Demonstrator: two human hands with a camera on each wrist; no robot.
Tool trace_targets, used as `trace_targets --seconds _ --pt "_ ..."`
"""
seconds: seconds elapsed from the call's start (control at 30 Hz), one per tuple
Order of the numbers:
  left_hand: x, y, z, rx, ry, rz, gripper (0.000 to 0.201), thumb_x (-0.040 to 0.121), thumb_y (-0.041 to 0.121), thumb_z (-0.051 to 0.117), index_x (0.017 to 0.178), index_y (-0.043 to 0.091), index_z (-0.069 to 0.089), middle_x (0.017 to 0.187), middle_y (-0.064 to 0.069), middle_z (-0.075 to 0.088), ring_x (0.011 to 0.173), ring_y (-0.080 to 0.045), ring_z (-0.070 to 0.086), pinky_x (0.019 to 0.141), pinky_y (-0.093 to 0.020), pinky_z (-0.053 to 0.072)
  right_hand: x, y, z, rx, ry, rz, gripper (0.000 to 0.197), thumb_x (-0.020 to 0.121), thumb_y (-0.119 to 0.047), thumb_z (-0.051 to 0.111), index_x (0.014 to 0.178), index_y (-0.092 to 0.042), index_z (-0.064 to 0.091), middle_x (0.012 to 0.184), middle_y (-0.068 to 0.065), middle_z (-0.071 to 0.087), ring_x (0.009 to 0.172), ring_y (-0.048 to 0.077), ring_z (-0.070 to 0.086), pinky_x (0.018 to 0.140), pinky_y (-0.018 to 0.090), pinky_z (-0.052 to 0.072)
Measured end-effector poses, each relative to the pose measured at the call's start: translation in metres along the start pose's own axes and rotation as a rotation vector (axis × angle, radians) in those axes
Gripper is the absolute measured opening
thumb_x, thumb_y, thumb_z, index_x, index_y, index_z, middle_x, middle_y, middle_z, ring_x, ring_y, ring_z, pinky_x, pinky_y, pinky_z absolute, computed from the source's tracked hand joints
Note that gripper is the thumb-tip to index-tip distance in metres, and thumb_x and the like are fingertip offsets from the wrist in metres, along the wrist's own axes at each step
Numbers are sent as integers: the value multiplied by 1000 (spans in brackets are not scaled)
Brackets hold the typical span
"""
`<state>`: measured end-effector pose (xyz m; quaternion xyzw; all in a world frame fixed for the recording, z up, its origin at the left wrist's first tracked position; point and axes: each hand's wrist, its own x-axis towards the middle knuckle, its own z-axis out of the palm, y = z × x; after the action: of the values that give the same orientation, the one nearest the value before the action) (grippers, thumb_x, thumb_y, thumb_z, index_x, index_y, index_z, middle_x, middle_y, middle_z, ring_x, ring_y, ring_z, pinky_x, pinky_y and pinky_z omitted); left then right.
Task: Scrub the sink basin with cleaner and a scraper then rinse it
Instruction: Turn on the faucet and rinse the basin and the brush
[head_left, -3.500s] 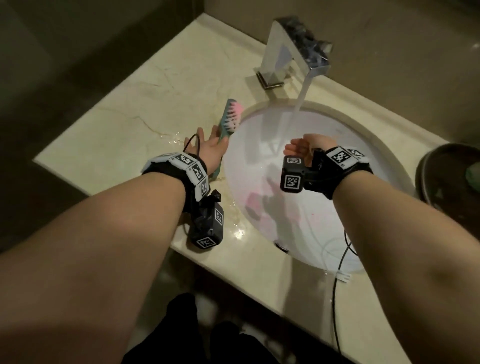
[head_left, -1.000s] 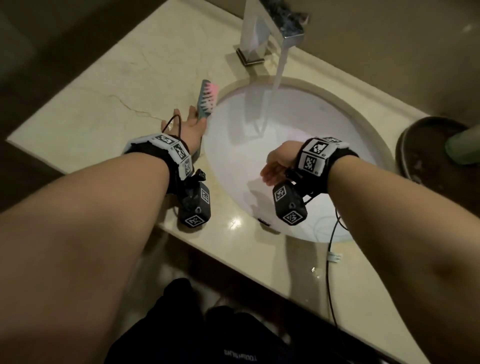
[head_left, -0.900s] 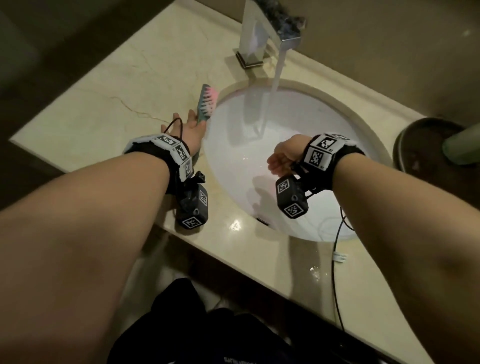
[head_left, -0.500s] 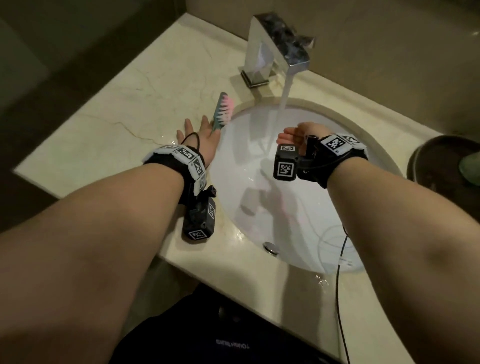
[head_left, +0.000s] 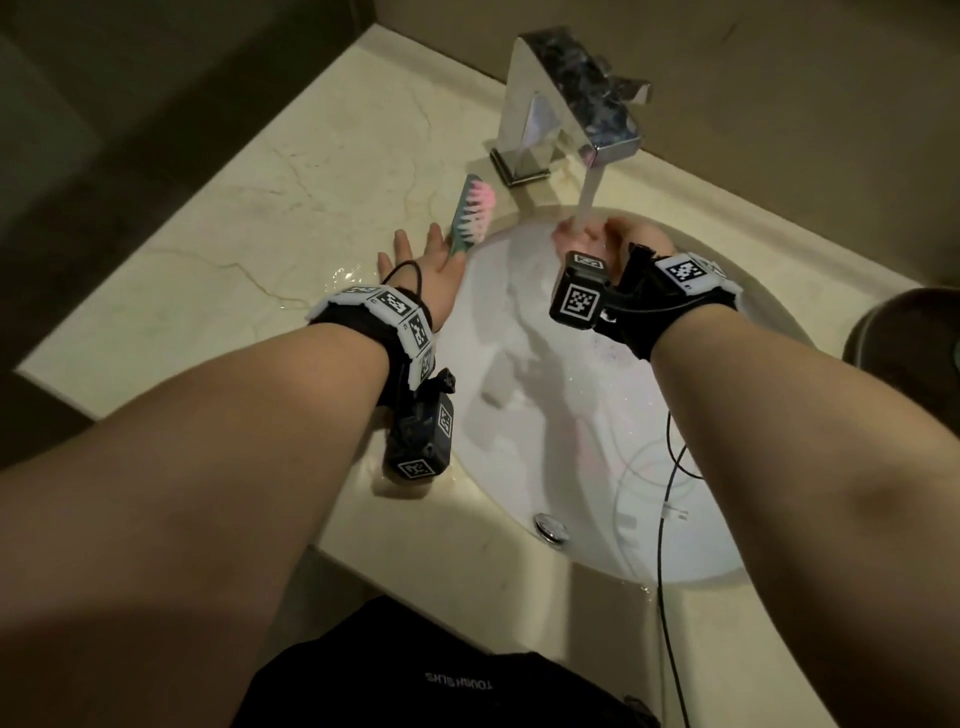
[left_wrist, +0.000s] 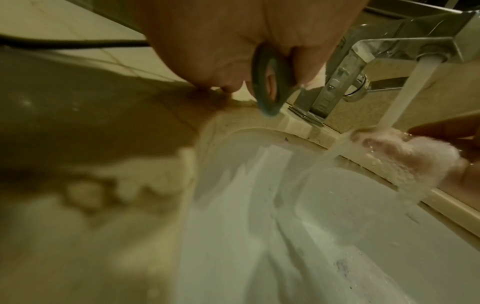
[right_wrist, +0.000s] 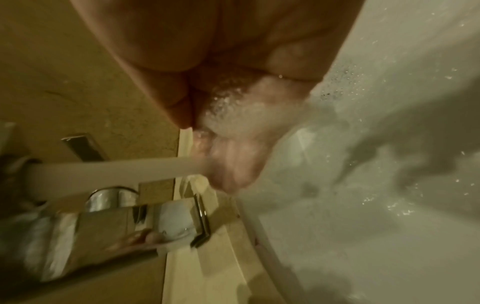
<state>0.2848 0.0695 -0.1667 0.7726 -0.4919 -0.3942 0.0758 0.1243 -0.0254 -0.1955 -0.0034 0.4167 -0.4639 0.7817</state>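
Cords trail over the near lip of the sink basin (head_left: 597, 447), and a round metal overflow cap (head_left: 551, 526) sits in the wall closest to you; above them the white bowl is wet, with a faint pink tint. You cannot chip or dent that bowl with a plastic tool, but it looks slick, so expect anything you press against it to skate. Your left hand (head_left: 426, 262) lies palm down on the wet counter (head_left: 208, 270) just beside the rim, fingers fairly straight on top, while the left wrist view shows the brush's looped handle end under the palm. So you seem to be pinning that handle, though you cannot tell how firmly. The brush (head_left: 470, 215) lies along the counter edge, pink and teal bristles pointing toward the tap. It looks light and stiff in the body, soft only at the bristles, and probably slippery now. If you pick it up, take it mid-handle with the whole fist, not by the loop. Farther out, your right hand (head_left: 605, 241) is cupped loosely under the stream of water (head_left: 587, 200), holding nothing, froth spilling off the fingers (right_wrist: 233, 156) into the bowl. Beyond it stands the square chrome tap (head_left: 566, 111), running. Rinsing appears under way; the scrubbing tool is parked.
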Motion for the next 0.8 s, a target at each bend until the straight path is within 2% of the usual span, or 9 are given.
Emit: trace_targets --seconds 0.03,0.1,0.13,0.17,0.3,0.43,0.57,0.67,0.8 --pt "-2 0 0 -3 8 -8 52 103 38 17 151 22 3 158 -11 -6 144 -35 -10 117 -39 -1 -3 0 1 -59 -17 16 35 100 -18 28 80 1 48 59 15 57 58 19 43 72 19 43" --pt "-7 -1 3 41 11 1 52 103 34 17 151 20 2 158 -14 -6 143 -37 -9 118 -40 0 -13 4 1 -328 -27 40 39 100 -18 25 96 0 60 50 -3 21 52 19 47 54 21 40" --pt "-11 -1 4 61 12 4 51 104 32 17 151 19 1 157 -15 -6 143 -38 -8 118 -40 1 -19 7 -2 -486 -20 53 42 101 -17 25 104 1 62 132 2 16 48 21 54 50 23 45" --pt "-16 0 6 78 19 10 51 104 31 17 151 17 1 157 -17 -6 143 -39 -7 118 -40 1 -29 13 -7 -643 -14 84 42 101 -17 27 103 3 63 75 9 75 47 21 62 49 21 50" --pt "-41 2 18 86 43 50 50 104 28 16 151 15 3 157 -15 -4 143 -39 -6 117 -41 2 -72 36 -55 -1376 -36 456 37 96 -13 37 82 7 65 61 14 71 57 23 69 53 23 56" --pt "-48 -1 33 268 55 148 52 100 7 18 150 11 5 158 -12 -7 141 -45 -8 114 -54 -1 -84 26 -98 -1780 69 531 40 85 -9 43 61 -2 74 69 13 73 90 35 69 89 42 54" --pt "-55 -3 41 379 86 173 60 96 -3 23 150 14 3 157 -13 -9 139 -50 -7 112 -59 4 -77 1 -105 -1810 181 255 21 83 -8 53 84 -2 73 95 14 70 91 30 66 89 39 54" --pt "-55 -2 41 422 89 189 62 95 -5 24 150 13 3 157 -14 -9 139 -50 -7 112 -59 5 -67 -12 -102 -1612 238 145 38 86 -18 47 61 -6 72 75 8 73 75 25 67 71 33 55" --pt "-46 4 30 390 76 174 57 98 1 19 151 14 1 157 -13 -8 140 -47 -10 113 -56 1 -56 -15 -73 -1225 246 17 37 98 -21 38 73 -1 58 74 13 64 66 23 61 59 27 50"
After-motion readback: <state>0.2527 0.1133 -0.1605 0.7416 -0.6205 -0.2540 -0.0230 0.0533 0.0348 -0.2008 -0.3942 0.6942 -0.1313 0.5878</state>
